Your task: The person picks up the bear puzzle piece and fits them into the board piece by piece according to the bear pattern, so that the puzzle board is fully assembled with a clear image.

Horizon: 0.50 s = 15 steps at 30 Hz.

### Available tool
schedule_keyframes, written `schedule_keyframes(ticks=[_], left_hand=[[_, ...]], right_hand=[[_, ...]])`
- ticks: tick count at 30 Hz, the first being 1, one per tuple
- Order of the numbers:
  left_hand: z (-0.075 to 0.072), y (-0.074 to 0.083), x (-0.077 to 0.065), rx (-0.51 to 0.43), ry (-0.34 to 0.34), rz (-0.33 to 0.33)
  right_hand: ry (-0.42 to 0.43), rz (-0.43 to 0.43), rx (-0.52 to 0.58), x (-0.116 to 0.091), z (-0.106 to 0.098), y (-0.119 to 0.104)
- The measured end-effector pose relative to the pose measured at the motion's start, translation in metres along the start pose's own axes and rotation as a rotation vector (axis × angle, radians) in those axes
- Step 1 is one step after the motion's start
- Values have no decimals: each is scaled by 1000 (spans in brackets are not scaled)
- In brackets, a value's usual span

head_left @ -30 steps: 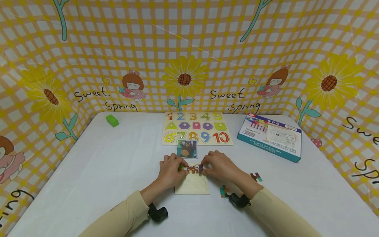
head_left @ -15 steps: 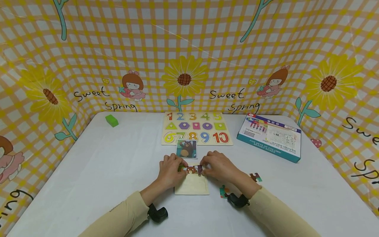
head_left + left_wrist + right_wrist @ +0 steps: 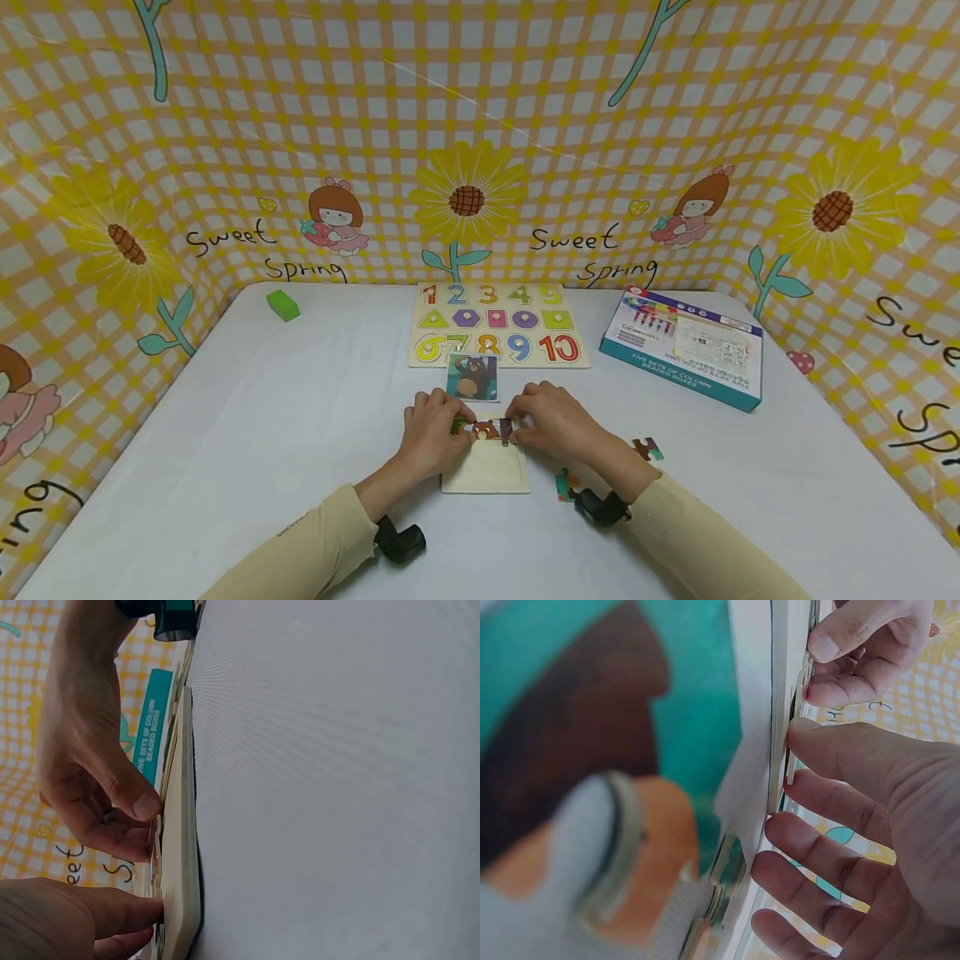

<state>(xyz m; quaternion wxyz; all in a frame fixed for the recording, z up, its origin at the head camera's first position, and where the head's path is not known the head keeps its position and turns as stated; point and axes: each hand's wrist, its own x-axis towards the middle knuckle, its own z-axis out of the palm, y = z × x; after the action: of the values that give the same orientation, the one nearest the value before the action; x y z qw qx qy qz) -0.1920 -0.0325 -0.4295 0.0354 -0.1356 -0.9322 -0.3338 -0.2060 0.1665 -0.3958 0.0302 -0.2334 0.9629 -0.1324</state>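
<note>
A wooden puzzle tray (image 3: 484, 473) lies in front of me, with jigsaw pieces along its far edge: a brown bear's face (image 3: 484, 430) in the middle and a dark purple puzzle piece (image 3: 506, 431) on the right. My left hand (image 3: 432, 433) holds a green-edged puzzle piece (image 3: 457, 426) at the row's left end, its fingers covering most of it. Between thumb and index finger, my right hand (image 3: 558, 423) pinches the purple piece; its other fingers spread loosely in the right wrist view. The purple piece sits against the bear's face.
Loose puzzle pieces (image 3: 647, 449) lie right of the tray, some partly behind my right wrist. A bear picture card (image 3: 473, 377) overlaps the number board (image 3: 500, 325) beyond the tray. A teal-edged box (image 3: 684, 346) stands at back right, a green block (image 3: 283, 305) at back left.
My right hand has shifted slightly left with the purple piece, which now lines up more closely with the bear's face. The left hand stays in place.
</note>
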Motion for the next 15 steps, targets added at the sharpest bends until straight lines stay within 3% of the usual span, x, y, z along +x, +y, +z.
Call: schedule_keyframes(ticks=[15], left_hand=[[-1, 1, -1, 5, 7, -4]], right_hand=[[-7, 14, -11, 2, 1, 0]])
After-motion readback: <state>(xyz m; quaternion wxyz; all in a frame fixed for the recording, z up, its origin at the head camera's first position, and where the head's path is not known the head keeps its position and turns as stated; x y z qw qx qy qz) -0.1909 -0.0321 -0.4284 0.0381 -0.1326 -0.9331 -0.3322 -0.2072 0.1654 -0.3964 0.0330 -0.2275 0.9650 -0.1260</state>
